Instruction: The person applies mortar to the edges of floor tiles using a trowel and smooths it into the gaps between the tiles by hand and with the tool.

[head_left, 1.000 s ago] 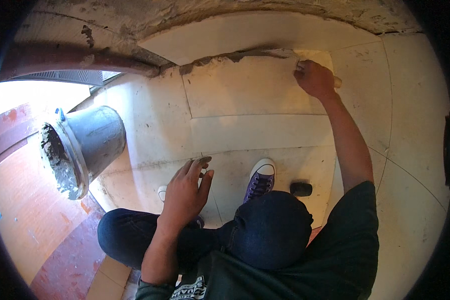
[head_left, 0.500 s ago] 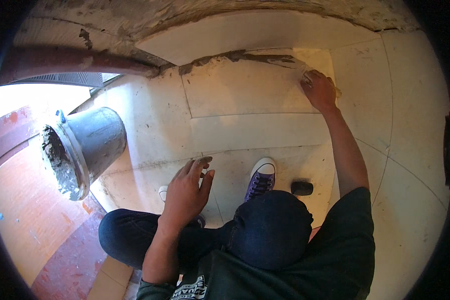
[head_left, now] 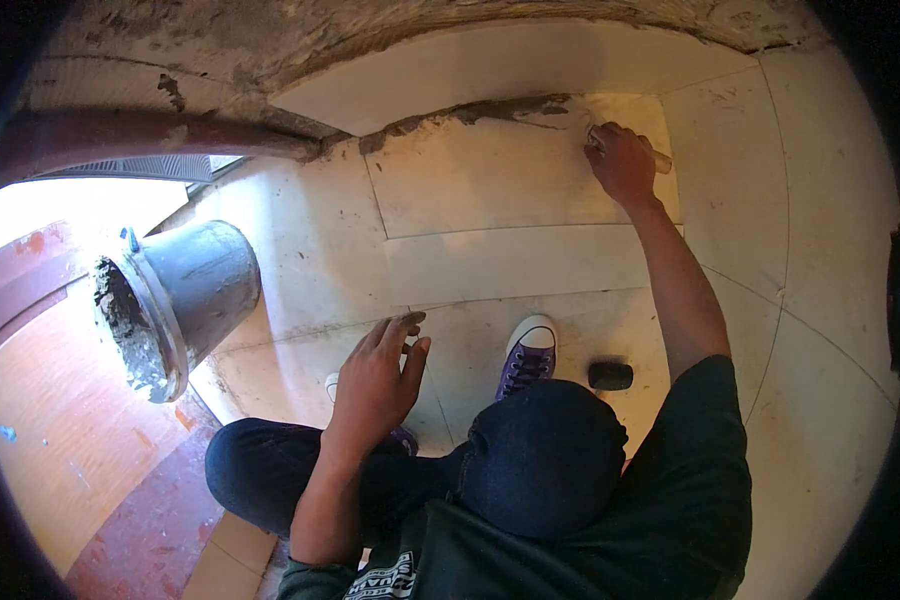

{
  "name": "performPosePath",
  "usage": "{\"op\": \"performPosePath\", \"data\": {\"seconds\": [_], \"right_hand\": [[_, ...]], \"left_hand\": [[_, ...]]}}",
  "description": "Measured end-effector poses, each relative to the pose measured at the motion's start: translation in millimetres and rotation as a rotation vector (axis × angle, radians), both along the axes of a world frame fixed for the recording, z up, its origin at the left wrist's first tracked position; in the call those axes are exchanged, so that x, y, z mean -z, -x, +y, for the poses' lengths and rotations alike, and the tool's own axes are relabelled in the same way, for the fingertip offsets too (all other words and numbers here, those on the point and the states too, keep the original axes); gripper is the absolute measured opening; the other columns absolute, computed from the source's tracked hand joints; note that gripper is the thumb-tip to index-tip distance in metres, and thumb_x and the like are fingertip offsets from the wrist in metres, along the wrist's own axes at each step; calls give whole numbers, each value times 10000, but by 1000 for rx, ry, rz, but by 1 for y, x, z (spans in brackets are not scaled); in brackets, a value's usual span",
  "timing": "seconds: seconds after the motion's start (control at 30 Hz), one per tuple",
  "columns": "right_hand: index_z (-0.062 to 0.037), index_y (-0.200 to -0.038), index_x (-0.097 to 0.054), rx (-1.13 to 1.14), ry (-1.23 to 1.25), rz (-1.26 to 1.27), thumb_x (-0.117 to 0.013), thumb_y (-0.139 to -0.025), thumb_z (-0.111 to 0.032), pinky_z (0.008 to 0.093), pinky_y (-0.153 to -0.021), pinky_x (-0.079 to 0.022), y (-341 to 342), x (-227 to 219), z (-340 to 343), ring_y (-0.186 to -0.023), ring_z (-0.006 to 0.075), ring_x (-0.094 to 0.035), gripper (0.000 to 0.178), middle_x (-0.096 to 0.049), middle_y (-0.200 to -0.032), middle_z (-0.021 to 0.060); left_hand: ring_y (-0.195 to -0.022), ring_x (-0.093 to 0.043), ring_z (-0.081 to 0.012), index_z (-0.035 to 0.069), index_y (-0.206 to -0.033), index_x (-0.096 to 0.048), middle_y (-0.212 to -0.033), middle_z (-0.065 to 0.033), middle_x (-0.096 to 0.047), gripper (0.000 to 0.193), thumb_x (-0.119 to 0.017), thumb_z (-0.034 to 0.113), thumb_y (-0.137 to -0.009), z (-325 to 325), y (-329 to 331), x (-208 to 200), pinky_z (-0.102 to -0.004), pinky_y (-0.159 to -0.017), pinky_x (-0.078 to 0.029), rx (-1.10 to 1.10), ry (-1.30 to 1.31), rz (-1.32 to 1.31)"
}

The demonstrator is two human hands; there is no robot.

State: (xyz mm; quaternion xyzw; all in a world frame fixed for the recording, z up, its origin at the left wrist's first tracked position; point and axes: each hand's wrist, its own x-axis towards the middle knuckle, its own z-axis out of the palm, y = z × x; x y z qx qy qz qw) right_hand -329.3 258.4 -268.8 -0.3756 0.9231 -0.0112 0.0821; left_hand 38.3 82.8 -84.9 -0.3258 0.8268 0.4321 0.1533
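Grey-tipped, the left hand [head_left: 375,370] hangs near, fingers loosely apart; farther off, the right hand [head_left: 623,165] (clearly the closer to the mortar [head_left: 515,108]) is clamped on a pale-handled tool [head_left: 662,162], handle rightward; the mortar runs left-right, far-left of those fingers.

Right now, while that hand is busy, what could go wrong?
The right hand is bare and grips a tool close to the pale tile, so it might get scraped. The black block near the right shoe could get stepped on. The bucket might be knocked if the left knee swings out.
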Motion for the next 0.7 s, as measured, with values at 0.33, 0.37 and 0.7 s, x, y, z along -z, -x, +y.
{"op": "performPosePath", "data": {"seconds": [0.33,0.37,0.7], "right_hand": [[-70,-1201,-691,-12,-55,53,-670,-927,-298,456,-998,-471,21,-9,40,-1154,278,-624,357,-676,-1239,97],[-65,-1201,-691,19,-104,12,-674,-926,-302,457,-1001,-470,22,-15,39,-1158,275,-625,363,-676,-1248,91],[-78,-1204,-700,75,-107,-29,-664,-930,-329,455,-978,-479,29,-19,25,-1118,272,-642,373,-685,-1210,90]], "left_hand": [[-968,-705,-325,22,-1224,-614,-1140,-180,-685,269,-609,164,-995,-1,1,0,-408,-846,-546,17,1,-16],[-968,-705,-325,22,-1224,-614,-1140,-180,-685,269,-609,164,-995,-1,0,0,-408,-846,-546,17,0,-17],[-965,-706,-318,27,-1252,-609,-1147,-180,-686,288,-611,157,-994,1,0,1,-406,-846,-548,20,3,-10]]}}
